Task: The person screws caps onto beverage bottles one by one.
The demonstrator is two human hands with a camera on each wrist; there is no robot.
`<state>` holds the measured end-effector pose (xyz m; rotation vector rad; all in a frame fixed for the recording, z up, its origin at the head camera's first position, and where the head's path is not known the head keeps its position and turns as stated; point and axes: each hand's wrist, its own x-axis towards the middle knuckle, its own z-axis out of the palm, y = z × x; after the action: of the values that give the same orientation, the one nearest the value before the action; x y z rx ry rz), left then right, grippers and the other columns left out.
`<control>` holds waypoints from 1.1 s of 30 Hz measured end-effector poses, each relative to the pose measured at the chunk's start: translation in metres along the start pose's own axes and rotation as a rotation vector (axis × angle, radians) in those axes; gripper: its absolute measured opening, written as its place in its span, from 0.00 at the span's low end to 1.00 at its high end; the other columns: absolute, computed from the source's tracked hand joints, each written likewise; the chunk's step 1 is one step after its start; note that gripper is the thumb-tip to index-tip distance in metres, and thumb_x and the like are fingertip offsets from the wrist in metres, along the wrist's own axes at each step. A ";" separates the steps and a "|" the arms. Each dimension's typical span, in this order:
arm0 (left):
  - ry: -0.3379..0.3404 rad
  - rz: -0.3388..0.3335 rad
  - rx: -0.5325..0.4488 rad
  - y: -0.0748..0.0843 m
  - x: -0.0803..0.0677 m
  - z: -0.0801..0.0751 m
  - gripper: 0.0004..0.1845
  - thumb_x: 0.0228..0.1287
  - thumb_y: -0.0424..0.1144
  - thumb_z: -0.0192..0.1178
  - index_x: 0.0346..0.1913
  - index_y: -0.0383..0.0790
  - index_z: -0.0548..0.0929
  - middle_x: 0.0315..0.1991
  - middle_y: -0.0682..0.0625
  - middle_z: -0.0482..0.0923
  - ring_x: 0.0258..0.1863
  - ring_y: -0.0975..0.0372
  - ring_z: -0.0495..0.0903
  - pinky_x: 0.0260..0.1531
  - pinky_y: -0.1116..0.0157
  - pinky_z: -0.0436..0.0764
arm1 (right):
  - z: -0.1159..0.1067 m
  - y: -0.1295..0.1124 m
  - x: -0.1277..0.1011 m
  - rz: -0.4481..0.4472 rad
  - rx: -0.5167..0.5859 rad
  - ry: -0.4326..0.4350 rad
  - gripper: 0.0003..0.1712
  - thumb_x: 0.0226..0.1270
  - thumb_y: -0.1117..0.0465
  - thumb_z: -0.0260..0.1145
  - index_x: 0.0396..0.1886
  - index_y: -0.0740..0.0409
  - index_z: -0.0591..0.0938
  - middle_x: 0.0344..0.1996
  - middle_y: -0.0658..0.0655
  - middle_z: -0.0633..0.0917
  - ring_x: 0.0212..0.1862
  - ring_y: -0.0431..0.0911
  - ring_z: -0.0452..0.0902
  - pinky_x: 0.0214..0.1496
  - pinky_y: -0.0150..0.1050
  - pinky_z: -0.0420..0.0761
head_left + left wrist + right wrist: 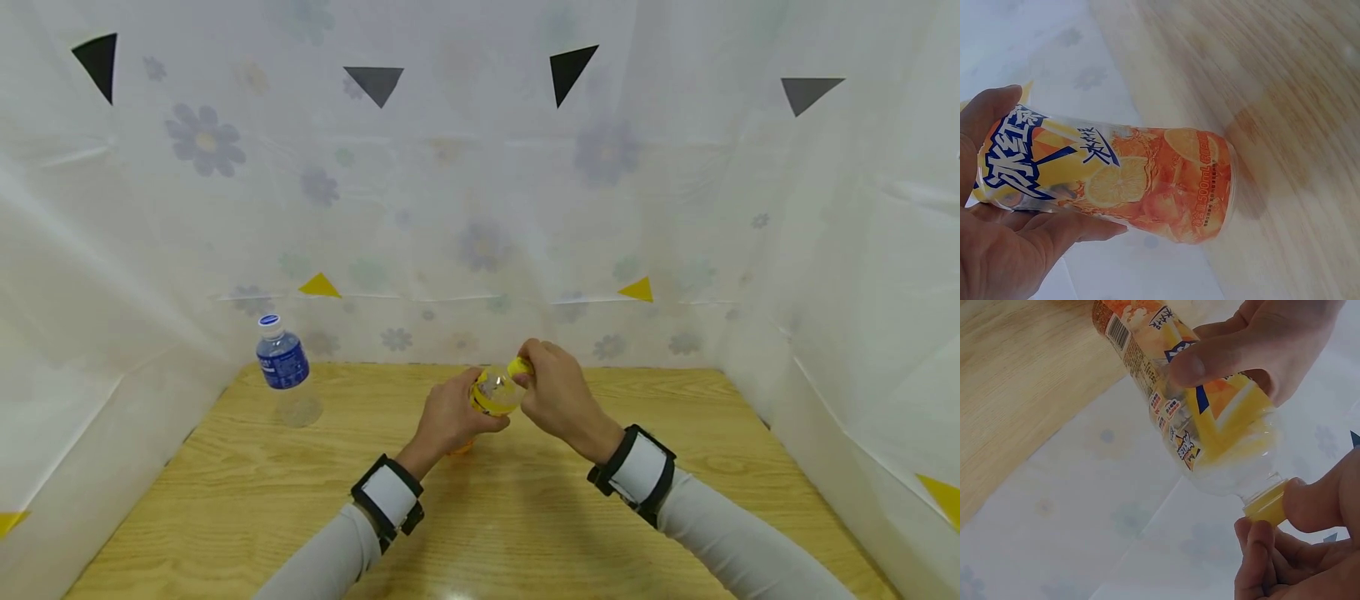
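The left hand (450, 421) wraps its fingers and thumb round the body of an orange drink bottle (491, 392), holding it above the bench (525, 517) and tilted away from the person, which braces it against turning. The right hand (558, 396) pinches the yellow cap (1266, 503) between thumb and curled fingers, a hold suited to twisting it while the other hand keeps the bottle steady. The bottle looks empty and clear near its neck. Well apart to the left, a water bottle (283, 367) with a blue label stands upright near the bench's back edge, against the flowered sheet (480, 208).
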<state>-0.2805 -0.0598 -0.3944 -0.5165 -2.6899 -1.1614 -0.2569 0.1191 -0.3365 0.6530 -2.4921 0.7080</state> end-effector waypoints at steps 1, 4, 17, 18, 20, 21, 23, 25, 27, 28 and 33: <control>0.000 0.001 -0.001 -0.001 0.000 0.000 0.37 0.49 0.49 0.79 0.63 0.44 0.79 0.45 0.49 0.85 0.41 0.57 0.84 0.40 0.58 0.83 | 0.001 0.000 0.000 0.005 -0.004 0.000 0.08 0.66 0.69 0.69 0.40 0.65 0.78 0.30 0.58 0.79 0.31 0.47 0.74 0.33 0.41 0.77; -0.001 0.005 -0.001 -0.001 0.000 0.001 0.37 0.50 0.49 0.79 0.63 0.44 0.79 0.45 0.49 0.85 0.40 0.57 0.84 0.38 0.59 0.82 | 0.002 0.002 0.000 0.003 -0.019 0.014 0.09 0.67 0.65 0.69 0.34 0.62 0.76 0.26 0.56 0.76 0.27 0.45 0.69 0.30 0.39 0.73; 0.000 0.015 0.020 -0.002 0.000 0.003 0.36 0.50 0.50 0.79 0.63 0.43 0.79 0.43 0.50 0.85 0.37 0.59 0.82 0.34 0.62 0.80 | 0.008 0.011 0.004 -0.046 -0.035 0.081 0.21 0.70 0.59 0.65 0.20 0.55 0.67 0.15 0.51 0.64 0.18 0.43 0.57 0.22 0.36 0.59; 0.000 0.014 0.020 -0.002 0.000 0.002 0.36 0.50 0.50 0.79 0.63 0.43 0.79 0.43 0.50 0.85 0.37 0.59 0.82 0.34 0.62 0.80 | 0.008 0.011 0.004 -0.049 -0.034 0.085 0.21 0.70 0.59 0.65 0.20 0.55 0.66 0.15 0.51 0.64 0.18 0.43 0.57 0.23 0.36 0.58; 0.002 0.010 0.020 -0.002 0.000 0.002 0.36 0.50 0.50 0.79 0.63 0.43 0.79 0.42 0.50 0.85 0.37 0.59 0.82 0.35 0.62 0.80 | 0.009 0.011 0.004 -0.050 -0.035 0.081 0.21 0.70 0.59 0.65 0.20 0.55 0.67 0.15 0.51 0.64 0.18 0.43 0.57 0.23 0.36 0.58; 0.003 0.007 0.020 -0.002 0.000 0.002 0.36 0.50 0.50 0.79 0.63 0.43 0.79 0.43 0.50 0.85 0.38 0.59 0.82 0.35 0.62 0.80 | 0.009 0.011 0.004 -0.047 -0.035 0.076 0.20 0.71 0.59 0.65 0.21 0.55 0.67 0.16 0.51 0.64 0.18 0.43 0.57 0.23 0.36 0.59; 0.002 0.001 0.022 -0.002 0.000 0.002 0.37 0.50 0.50 0.79 0.63 0.43 0.79 0.43 0.50 0.85 0.38 0.59 0.83 0.35 0.62 0.81 | 0.009 0.011 0.004 -0.033 -0.040 0.053 0.19 0.72 0.58 0.64 0.22 0.55 0.68 0.16 0.51 0.65 0.19 0.43 0.58 0.24 0.36 0.60; 0.001 -0.007 0.022 -0.002 0.000 0.002 0.37 0.50 0.50 0.79 0.63 0.44 0.79 0.43 0.50 0.85 0.38 0.59 0.83 0.35 0.62 0.81 | 0.007 0.010 0.004 -0.012 -0.044 0.028 0.17 0.74 0.56 0.63 0.25 0.57 0.71 0.18 0.52 0.69 0.20 0.44 0.62 0.24 0.37 0.64; 0.002 -0.016 0.022 -0.001 0.000 0.001 0.37 0.50 0.50 0.79 0.63 0.44 0.79 0.43 0.50 0.85 0.38 0.59 0.83 0.36 0.61 0.81 | 0.006 0.008 0.003 0.013 -0.049 0.003 0.16 0.75 0.53 0.63 0.33 0.61 0.77 0.23 0.55 0.75 0.25 0.47 0.70 0.27 0.39 0.71; 0.001 -0.020 0.023 -0.001 0.000 0.001 0.37 0.50 0.50 0.79 0.63 0.44 0.78 0.43 0.50 0.85 0.39 0.58 0.84 0.36 0.61 0.82 | 0.005 0.007 0.002 0.028 -0.049 -0.011 0.17 0.75 0.51 0.63 0.38 0.63 0.79 0.27 0.57 0.79 0.28 0.49 0.73 0.30 0.42 0.75; -0.001 -0.022 0.039 -0.001 0.001 -0.001 0.37 0.51 0.51 0.78 0.64 0.44 0.78 0.43 0.50 0.85 0.38 0.59 0.84 0.35 0.62 0.82 | 0.000 0.002 0.002 0.069 -0.037 -0.074 0.34 0.73 0.44 0.65 0.66 0.65 0.74 0.48 0.65 0.83 0.51 0.62 0.79 0.55 0.61 0.77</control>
<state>-0.2820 -0.0610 -0.3936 -0.4833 -2.7200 -1.1120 -0.2594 0.1205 -0.3365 0.5921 -2.6008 0.6717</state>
